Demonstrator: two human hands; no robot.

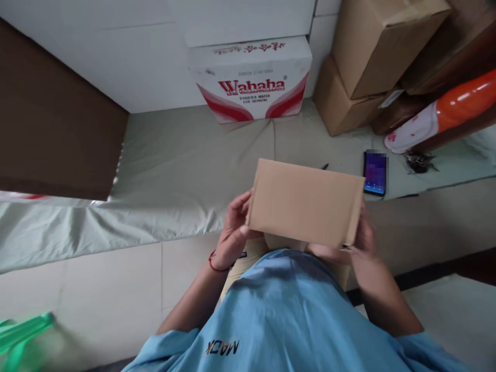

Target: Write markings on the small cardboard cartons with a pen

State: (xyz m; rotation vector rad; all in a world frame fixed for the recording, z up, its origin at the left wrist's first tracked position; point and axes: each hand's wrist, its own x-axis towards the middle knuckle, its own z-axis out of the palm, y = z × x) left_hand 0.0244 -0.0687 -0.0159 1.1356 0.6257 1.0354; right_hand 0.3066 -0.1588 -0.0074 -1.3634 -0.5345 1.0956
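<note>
A plain brown cardboard box is held up in front of my body, above the front edge of the cloth-covered bench. My left hand grips its left end, thumb at the near corner and fingers behind the side. At the opposite end, my right hand holds the box's right side; most of its fingers are hidden behind the cardboard. The lower right corner of the box shows a small gap or dent.
A white and red Wahaha carton stands against the wall. Stacked brown boxes fill the back right. A phone, keys and an orange-and-white cylinder lie at right. A dark brown panel rises at left; green plastic is below.
</note>
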